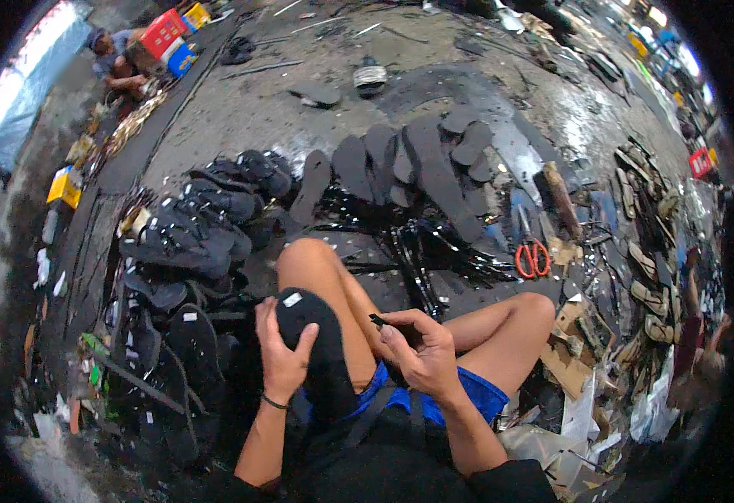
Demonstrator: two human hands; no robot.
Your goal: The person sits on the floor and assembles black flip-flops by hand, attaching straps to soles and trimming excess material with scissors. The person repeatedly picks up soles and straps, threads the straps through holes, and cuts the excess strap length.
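My left hand [280,359] grips a black flip-flop sole [323,335] at its edge, thumb across its face. The sole stands upright over my lap and bears a small white patch near its top. To the right of it, my right hand [425,356] pinches a short black strip [377,319] between thumb and fingertips, apart from the sole. What kind of piece the strip is, I cannot make out. Beyond my knees lie shiny black straps [421,264], with a row of bare dark soles [438,176] behind them.
Finished-looking black flip-flops [186,243] are heaped on the left. Orange-handled scissors [533,258] and a wooden stick [560,199] lie at the right. Cardboard scraps [566,369] and brown sandals [648,298] are farther right. Another person [118,63] crouches at the far left.
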